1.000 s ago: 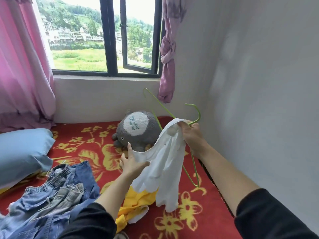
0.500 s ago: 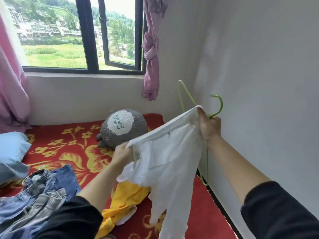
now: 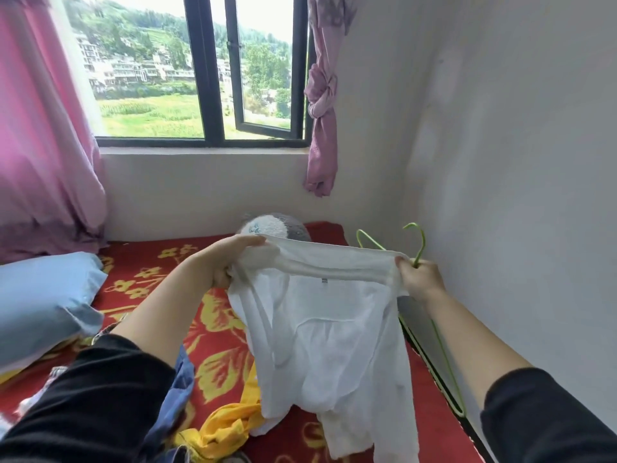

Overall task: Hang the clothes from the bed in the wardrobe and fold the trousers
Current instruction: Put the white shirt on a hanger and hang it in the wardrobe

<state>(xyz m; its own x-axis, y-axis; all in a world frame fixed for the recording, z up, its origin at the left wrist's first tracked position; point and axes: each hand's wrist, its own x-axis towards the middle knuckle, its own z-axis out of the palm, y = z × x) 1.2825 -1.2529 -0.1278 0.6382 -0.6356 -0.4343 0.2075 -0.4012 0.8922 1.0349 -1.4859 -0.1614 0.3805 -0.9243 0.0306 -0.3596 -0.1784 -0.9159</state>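
The bed (image 3: 217, 332), under its red flowered cover, fills the lower half of the frame and serves as your work surface. The wardrobe is not in view.

The white garment (image 3: 327, 329) hangs at centre frame, its lower end trailing toward the bottom edge. You hold it stretched by its top edge so that the opening spreads wide. Judged from this, the step in hand is readying that opening for the hanger.

The blue trousers (image 3: 182, 379) lie at lower left, largely hidden behind your left sleeve and not yet folded. The yellow garment (image 3: 227, 426) lies crumpled at bottom centre, just beside them and partly behind the white garment's hanging end (both await their turn).

The green hanger (image 3: 420, 243) stands at centre right, hook uppermost, close to the wall. Its lower wire runs down behind your right forearm. As far as shows, it is not yet inside the garment.

Your left hand (image 3: 220, 262), left of centre, grips the top edge, with the fingers laid over the fabric and the cloth bunched at the palm. Your right hand (image 3: 421, 279), right of centre, is closed on the opposite end of that edge and on the hanger's neck together. This keeps the hanger at the point where it is to enter.
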